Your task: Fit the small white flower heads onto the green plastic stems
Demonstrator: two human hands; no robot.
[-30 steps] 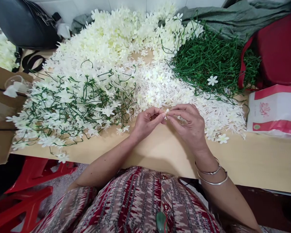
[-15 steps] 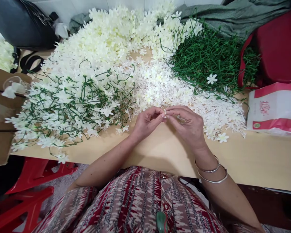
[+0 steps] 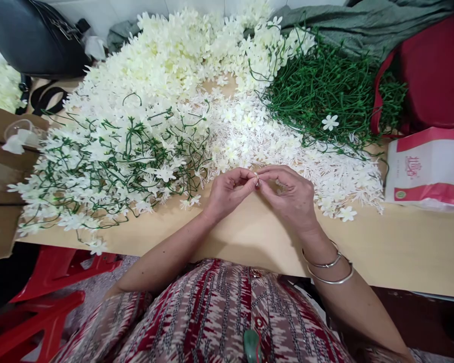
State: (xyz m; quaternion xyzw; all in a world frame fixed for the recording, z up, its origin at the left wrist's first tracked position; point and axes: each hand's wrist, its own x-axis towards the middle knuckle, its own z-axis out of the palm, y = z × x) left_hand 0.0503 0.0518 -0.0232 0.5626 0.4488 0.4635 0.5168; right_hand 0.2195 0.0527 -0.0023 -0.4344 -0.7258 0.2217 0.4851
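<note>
My left hand (image 3: 229, 190) and my right hand (image 3: 292, 196) meet fingertip to fingertip above the wooden table (image 3: 257, 237). Both pinch one small white artificial flower piece (image 3: 256, 176), mostly hidden by the fingers. Just behind the hands lies a spread of loose white flower heads (image 3: 272, 141). To the left is a heap of white flowers on green stems (image 3: 113, 161). A pile of bare green stems (image 3: 325, 96) sits at the back right, with one white flower (image 3: 330, 122) on it. Two bangles circle my right wrist.
A big mound of cream flowers (image 3: 181, 55) fills the back. A red and white packet (image 3: 427, 169) and a red bag (image 3: 435, 75) stand at the right, a black bag (image 3: 34, 35) at the back left. Red plastic stools (image 3: 45, 292) stand below the table's left edge.
The fingertips have closed tighter around the small flower piece and both hands shifted slightly; less of the white piece shows than a second ago.
</note>
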